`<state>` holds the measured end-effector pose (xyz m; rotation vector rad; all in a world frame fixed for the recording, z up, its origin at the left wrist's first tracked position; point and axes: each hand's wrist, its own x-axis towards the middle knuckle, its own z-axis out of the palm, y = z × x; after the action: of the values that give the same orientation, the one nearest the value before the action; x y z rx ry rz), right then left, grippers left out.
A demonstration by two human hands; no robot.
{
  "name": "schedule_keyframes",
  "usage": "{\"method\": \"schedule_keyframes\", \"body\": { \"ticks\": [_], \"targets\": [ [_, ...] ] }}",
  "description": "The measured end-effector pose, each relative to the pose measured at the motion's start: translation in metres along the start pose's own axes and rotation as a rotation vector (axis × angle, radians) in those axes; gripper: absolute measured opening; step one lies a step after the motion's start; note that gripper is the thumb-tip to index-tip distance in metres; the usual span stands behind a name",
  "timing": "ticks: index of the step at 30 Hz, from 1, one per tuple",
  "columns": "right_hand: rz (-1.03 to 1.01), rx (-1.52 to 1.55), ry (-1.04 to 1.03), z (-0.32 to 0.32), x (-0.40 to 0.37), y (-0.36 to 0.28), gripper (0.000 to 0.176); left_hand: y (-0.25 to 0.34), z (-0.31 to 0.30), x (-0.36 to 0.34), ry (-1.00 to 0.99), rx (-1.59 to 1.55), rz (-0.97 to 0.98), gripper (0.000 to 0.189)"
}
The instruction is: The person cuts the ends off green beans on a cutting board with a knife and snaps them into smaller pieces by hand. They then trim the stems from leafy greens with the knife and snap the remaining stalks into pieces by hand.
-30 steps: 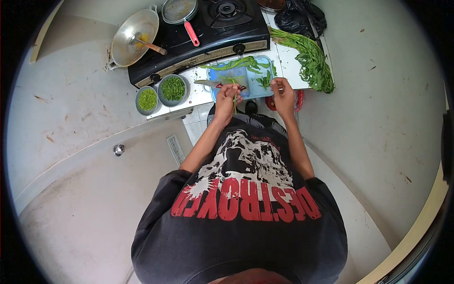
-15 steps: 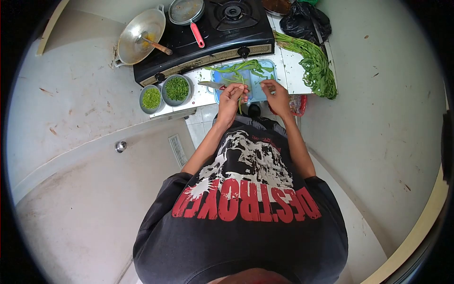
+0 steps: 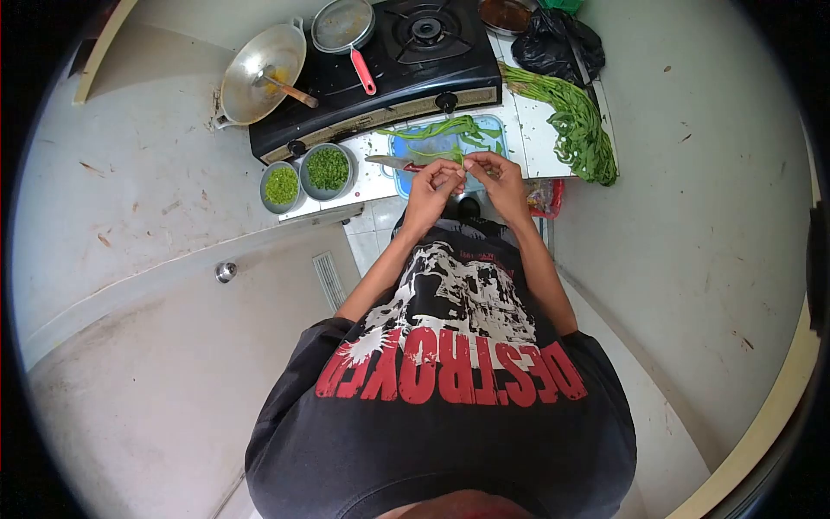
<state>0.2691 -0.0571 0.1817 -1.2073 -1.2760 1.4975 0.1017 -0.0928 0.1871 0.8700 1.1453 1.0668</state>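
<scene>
My left hand (image 3: 435,189) and my right hand (image 3: 498,182) meet over the blue cutting board (image 3: 403,182), fingertips pinched close together. Between them is a thin leafy green stem (image 3: 460,156), gripped from both sides. Part of it is covered by my fingers. A knife (image 3: 392,162) lies on the board's left side, its blade pointing left and its red handle partly behind my left hand. More green stems (image 3: 437,129) with leaves stretch across the board's far edge, beyond my hands.
Two grey bowls of chopped greens, one paler (image 3: 281,186) and one darker (image 3: 328,169), stand left. Behind is a black gas stove (image 3: 393,86) with a wok (image 3: 246,78) and a red-handled pan (image 3: 363,71). A bunch of leafy greens (image 3: 575,130) and a black plastic bag (image 3: 558,43) lie right.
My right hand has moved left to join my left hand and now pinches the green stem. Earlier only my left hand held it, with the right hand apart.
</scene>
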Motion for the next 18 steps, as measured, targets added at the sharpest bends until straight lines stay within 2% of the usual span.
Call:
{"method": "schedule_keyframes", "body": {
  "ticks": [3,11,15,18],
  "targets": [
    [0.05,0.064,-0.043,-0.0013,0.002,0.0013,0.027,0.0011,0.0009,-0.0001,-0.004,-0.047,0.017,0.011],
    [0.168,0.231,-0.106,-0.0068,0.0026,0.0024,0.025,0.0014,-0.0017,0.002,-0.036,0.038,0.036,0.015],
    [0.109,0.265,-0.088,-0.0083,0.0036,0.0049,0.02,0.0033,-0.0001,0.0054,-0.055,0.047,0.021,0.015],
    [0.071,0.249,-0.067,-0.0086,0.0055,0.0068,0.017,0.0049,0.0045,0.0081,0.004,-0.011,0.02,0.017]
  ]
}}
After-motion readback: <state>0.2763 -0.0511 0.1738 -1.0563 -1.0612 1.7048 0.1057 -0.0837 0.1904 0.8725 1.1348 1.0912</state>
